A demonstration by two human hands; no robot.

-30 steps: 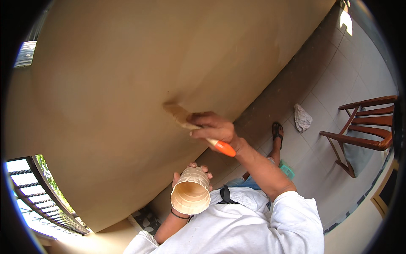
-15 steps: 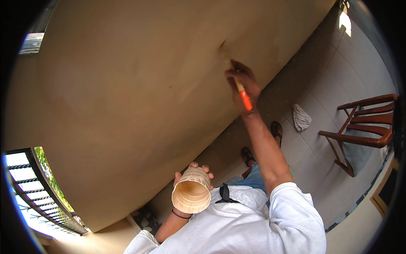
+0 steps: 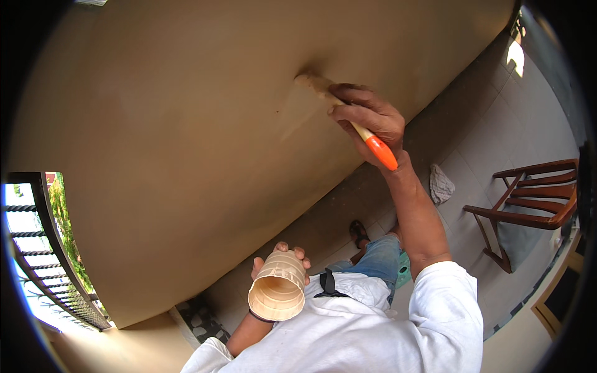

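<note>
My right hand [image 3: 372,121] is closed round a paintbrush [image 3: 380,151] with a pale handle that ends in orange. The brush's bristles meet the tan wall [image 3: 186,137], where a paler wet-looking streak shows beside them. Low in the view, my left hand [image 3: 256,266] wraps round a paint-smeared cream cup [image 3: 278,287]. The cup's mouth tilts toward me, and its inner wall carries pale paint; how much lies inside I cannot tell.
A wooden chair [image 3: 528,196] stands on the tiled floor [image 3: 491,130] at the right. Near it lies a crumpled cloth [image 3: 441,184]. A dark metal railing [image 3: 56,248] is at the left, and a green perforated thing [image 3: 404,268] shows beside my leg.
My right hand has come nearer, and the brush tip has moved left along the wall. The left hand with the cup has shifted slightly; the whole view has turned a little.
</note>
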